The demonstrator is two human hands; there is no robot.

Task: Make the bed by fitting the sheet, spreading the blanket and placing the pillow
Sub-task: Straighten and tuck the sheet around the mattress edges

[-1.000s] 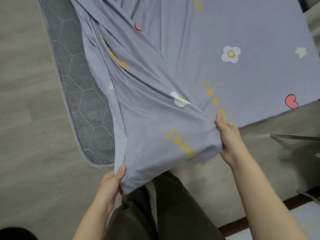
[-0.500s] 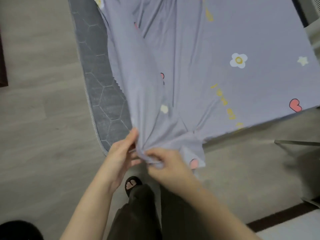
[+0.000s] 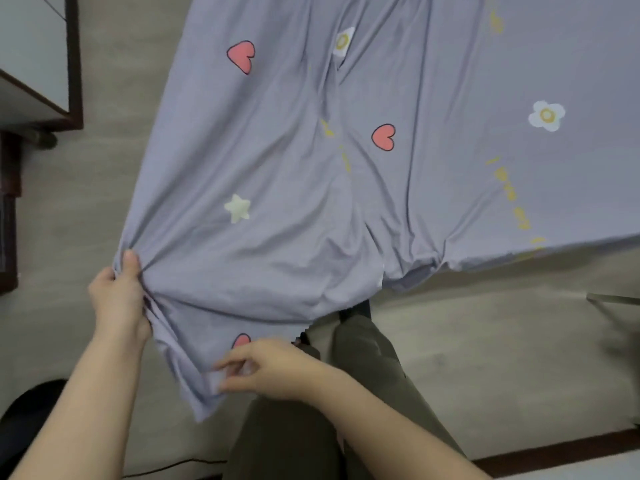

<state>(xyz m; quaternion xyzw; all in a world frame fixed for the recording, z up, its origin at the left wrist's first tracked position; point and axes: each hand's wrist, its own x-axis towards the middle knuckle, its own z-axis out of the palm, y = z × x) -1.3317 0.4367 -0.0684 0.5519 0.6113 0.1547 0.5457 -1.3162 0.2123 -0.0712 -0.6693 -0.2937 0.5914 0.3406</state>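
Note:
A lilac sheet (image 3: 346,188) printed with red hearts, white flowers and a star lies spread over the bed and hangs off its near corner. My left hand (image 3: 119,296) grips a bunched fold at the sheet's left edge, thumb on top. Lower down, my right hand (image 3: 266,367) pinches the hanging hem between thumb and fingers. The mattress is hidden under the cloth. No blanket or pillow is in view.
Wooden floor surrounds the bed. A dark-framed cabinet (image 3: 41,64) stands at the upper left. My legs in dark green trousers (image 3: 346,393) are below the sheet. A thin metal leg (image 3: 613,299) juts in at the right, and a dark baseboard (image 3: 554,452) runs along the lower right.
The sheet has been drawn left over the grey mattress, which now no longer shows. My hands, close together half a second ago, have moved apart along the sheet's edge.

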